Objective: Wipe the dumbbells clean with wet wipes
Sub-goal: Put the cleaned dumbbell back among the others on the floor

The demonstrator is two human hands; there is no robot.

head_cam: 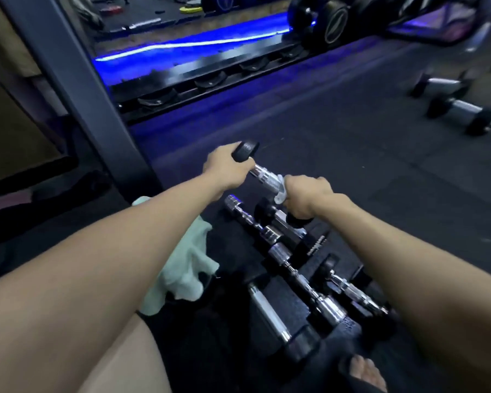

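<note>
A small dumbbell (268,180) with a chrome handle and black ends is held in the air above the floor. My left hand (227,168) grips its far black end. My right hand (306,194) is curled round the near part of the handle with a pale wet wipe (279,194) pressed against the chrome. Beneath them several more chrome-and-black dumbbells (295,268) lie side by side on the dark rubber floor (352,154).
A pale green cloth (187,262) lies on the floor under my left forearm. Two larger dumbbells (454,106) rest at the right. A low rack (210,78) with blue lighting runs along the back, and a grey post (77,89) rises at left. My foot (363,373) is near the bottom edge.
</note>
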